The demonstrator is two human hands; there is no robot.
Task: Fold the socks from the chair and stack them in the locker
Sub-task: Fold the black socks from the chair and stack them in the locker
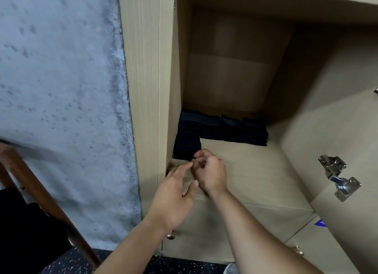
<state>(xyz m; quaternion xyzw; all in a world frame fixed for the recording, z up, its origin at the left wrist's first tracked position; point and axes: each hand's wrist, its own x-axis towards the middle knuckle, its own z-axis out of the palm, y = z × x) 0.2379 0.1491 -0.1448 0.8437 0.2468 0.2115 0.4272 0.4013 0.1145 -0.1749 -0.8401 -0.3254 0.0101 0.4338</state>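
A: Item one, surroundings. What is recorded around the locker [235,69]?

B: A rough grey wall [61,79] is noted to the left of the locker's side panel. A brown wooden chair frame [51,202] is seen at lower left, with dark cloth [22,222] beside it, too dim to be identified. A speckled dark floor [173,265] is entered below. The open door [347,130] is logged at right, bearing one metal hinge [338,177]. Two small brass knobs [170,235] are counted on the lower fronts; the second is partly hidden by the right forearm.

A: Item two, counts of the socks?

B: Four stacks of folded dark socks [223,128] are counted in a row at the back of the shelf. One further front stack [187,148] is set against the left wall, just before that row. The number of socks within each stack cannot be told.

A: Item three, hands?

B: The right hand [210,171] is held at the shelf's front edge, fingers curled, its fingertips at the front stack's near corner; whether cloth is pinched cannot be told. The left hand [173,198] is held lower, just beside the right, fingers loosely extended toward the same corner, nothing gripped. The back row lies well beyond both hands.
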